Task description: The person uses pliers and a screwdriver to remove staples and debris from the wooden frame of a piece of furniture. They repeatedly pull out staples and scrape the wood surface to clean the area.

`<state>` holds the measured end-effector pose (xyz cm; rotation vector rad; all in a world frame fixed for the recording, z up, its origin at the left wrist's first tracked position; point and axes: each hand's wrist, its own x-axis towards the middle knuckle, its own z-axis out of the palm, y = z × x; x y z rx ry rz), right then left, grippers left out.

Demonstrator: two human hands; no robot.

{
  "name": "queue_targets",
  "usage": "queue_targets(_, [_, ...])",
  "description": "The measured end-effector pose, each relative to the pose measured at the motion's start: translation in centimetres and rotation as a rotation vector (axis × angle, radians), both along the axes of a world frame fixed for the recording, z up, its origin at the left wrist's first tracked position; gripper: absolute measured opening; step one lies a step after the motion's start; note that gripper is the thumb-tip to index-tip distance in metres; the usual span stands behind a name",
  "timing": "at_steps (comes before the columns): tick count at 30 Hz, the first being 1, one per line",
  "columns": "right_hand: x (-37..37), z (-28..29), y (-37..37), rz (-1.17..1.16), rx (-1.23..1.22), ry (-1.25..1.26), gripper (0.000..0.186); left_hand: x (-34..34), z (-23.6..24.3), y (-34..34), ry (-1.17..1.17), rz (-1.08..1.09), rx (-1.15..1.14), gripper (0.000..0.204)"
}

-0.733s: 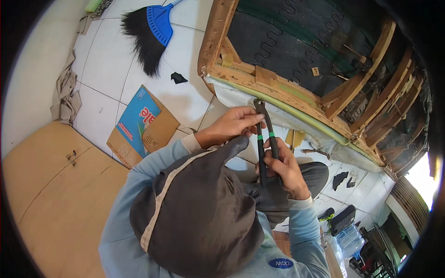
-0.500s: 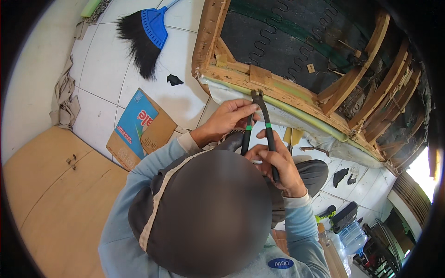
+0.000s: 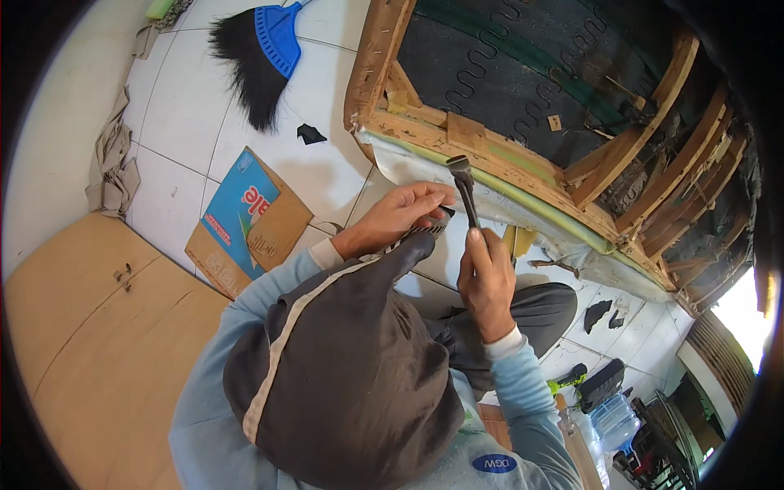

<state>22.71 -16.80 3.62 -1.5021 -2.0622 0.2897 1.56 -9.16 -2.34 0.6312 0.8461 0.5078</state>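
My right hand [image 3: 487, 282] is closed around the handle of black pliers [image 3: 463, 181], whose jaws point up at the lower rail of a bare wooden sofa frame [image 3: 490, 159]. To the left of the tool, my left hand [image 3: 398, 214] curls its fingers against the shaft and grips a dark ribbed handle part. A pale fabric edge [image 3: 408, 167] and a green foam strip [image 3: 555, 216] run along the rail just beyond the jaws. My dark hood [image 3: 343, 367] hides the lower parts of both arms.
The frame shows zigzag springs over black cloth [image 3: 490, 65]. On the white tiles lie a blue broom [image 3: 261, 49], a flattened blue and brown carton [image 3: 249, 216], a beige cloth strip [image 3: 110, 167] and black scraps [image 3: 310, 133]. A plywood sheet [image 3: 106, 327] lies at left; a green power tool [image 3: 567, 380] at lower right.
The pliers' handles have closed together and the tool now stands more upright. My right hand has slid lower on it, and my left hand has dropped beside the shaft.
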Motion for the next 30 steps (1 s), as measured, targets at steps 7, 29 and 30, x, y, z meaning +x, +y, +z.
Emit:
queue_targets(7, [0.5, -1.5, -0.8, 0.023, -0.134, -0.172, 0.073, -0.3, -0.8, -0.4, 0.049, 0.041, 0.024, 0.039])
queue_targets(29, [-0.1, -2.3, 0.3, -0.122, -0.249, -0.214, 0.078, -0.4, -1.7, 0.0, 0.184, 0.016, 0.069, 0.037])
queue_targets(30, [0.2, -2.4, 0.3, -0.062, -0.153, -0.18, 0.079, -0.5, -2.2, 0.0, 0.166, 0.004, 0.085, 0.037])
